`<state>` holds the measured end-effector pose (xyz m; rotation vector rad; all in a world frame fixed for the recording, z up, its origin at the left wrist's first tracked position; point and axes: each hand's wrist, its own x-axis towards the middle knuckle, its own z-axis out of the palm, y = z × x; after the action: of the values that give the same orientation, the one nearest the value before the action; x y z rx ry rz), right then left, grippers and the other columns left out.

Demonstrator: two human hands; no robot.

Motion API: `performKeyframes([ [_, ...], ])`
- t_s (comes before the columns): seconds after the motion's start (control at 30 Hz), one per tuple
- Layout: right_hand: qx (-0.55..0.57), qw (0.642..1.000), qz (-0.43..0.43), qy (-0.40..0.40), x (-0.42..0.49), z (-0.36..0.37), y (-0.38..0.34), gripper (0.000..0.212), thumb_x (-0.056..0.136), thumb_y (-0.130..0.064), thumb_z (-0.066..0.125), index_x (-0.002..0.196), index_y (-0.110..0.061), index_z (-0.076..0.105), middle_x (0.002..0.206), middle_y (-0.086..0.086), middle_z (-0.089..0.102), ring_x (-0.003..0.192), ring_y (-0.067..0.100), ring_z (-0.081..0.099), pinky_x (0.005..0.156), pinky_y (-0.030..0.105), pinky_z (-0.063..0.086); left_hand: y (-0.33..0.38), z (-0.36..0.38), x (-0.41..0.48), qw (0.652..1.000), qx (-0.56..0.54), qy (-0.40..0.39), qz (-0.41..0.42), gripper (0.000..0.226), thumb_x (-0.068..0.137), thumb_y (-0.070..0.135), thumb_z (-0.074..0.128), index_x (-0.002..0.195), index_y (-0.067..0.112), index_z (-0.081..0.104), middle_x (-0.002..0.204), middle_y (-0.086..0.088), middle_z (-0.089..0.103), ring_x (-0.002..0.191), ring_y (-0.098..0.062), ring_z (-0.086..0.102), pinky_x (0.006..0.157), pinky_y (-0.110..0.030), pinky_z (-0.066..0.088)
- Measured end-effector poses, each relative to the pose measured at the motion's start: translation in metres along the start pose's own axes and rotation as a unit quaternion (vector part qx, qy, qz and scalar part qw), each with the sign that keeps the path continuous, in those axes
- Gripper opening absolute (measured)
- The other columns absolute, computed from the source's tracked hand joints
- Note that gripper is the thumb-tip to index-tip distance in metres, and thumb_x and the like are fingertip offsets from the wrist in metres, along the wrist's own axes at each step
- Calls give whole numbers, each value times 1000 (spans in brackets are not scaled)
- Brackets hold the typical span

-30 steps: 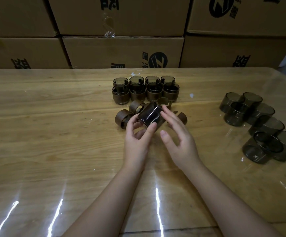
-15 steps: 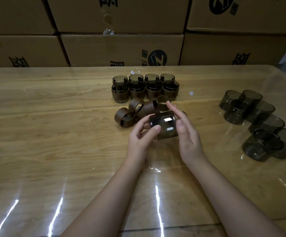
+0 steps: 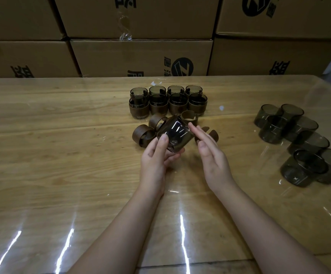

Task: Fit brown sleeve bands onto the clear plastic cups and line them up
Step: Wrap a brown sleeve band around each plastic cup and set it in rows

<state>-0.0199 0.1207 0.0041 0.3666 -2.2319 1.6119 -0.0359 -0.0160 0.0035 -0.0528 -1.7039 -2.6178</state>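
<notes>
One clear smoky cup (image 3: 175, 135), tilted, lifted off the table (image 3: 61, 155) near its middle, gripped in the left hand (image 3: 154, 163): thumb pressed on the side wall, fingers curled beneath. At 3 o'clock of it, the right hand (image 3: 214, 161), fingers straight and close together, tips just beside the cup's upper edge; contact impossible to tell. Four loose brown bands (image 3: 138, 133) on the wood close round the cup, from 9 o'clock through 12 to 3, one partly hidden behind the right fingers. Farther out at 12 o'clock, eight banded cups (image 3: 177, 108) upright in two touching rows of four. Well apart at 3 o'clock, a cluster of bare cups (image 3: 307, 141), with a small white star mark on the nearest. Beyond the table's far edge, stacked cardboard boxes (image 3: 140, 56) with black printed characters, cut off and not legible, plus a round black logo with a slanted Z-like stroke.
</notes>
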Motion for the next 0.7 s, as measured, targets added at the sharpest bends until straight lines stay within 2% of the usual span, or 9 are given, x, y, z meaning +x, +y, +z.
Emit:
performKeyframes([
  [0.13,-16,1000,-20,-7,-1,2,-3,53,95,-43,32,140,-18,45,146,-7,45,142,3,29,113,16,22,-2,-1,1,999,-30,40,10,43,85,41,66,117,12,63,112,-15,70,96,-26,69,75,-26,54],
  [0.23,-22,999,-38,-8,-3,4,-4,48,96,-40,34,139,-20,44,146,-7,46,142,5,29,113,18,22,-4,-1,3,999,-26,46,-2,56,78,35,68,128,13,57,119,-18,63,104,-26,64,82,-31,52],
  [0.43,-21,999,-45,13,-2,2,-3,45,97,-39,35,138,-24,44,144,-13,45,142,5,29,112,17,24,-8,1,5,999,31,1,6,63,74,30,68,135,18,53,121,-17,61,103,-22,64,78,-29,51],
  [0.57,-16,999,-32,20,-1,-1,-3,48,96,-41,34,140,-24,44,143,-21,42,142,2,27,111,13,23,-8,1,5,998,50,-28,-6,62,75,30,65,134,14,55,113,-16,62,100,-21,61,84,-40,47],
  [0.7,-9,1000,0,17,1,-2,-1,51,94,-47,33,141,-29,42,141,-27,39,141,-3,25,108,8,21,-8,-1,5,998,46,-48,-9,59,75,36,67,129,14,59,118,-14,65,105,-23,61,80,-33,47],
])
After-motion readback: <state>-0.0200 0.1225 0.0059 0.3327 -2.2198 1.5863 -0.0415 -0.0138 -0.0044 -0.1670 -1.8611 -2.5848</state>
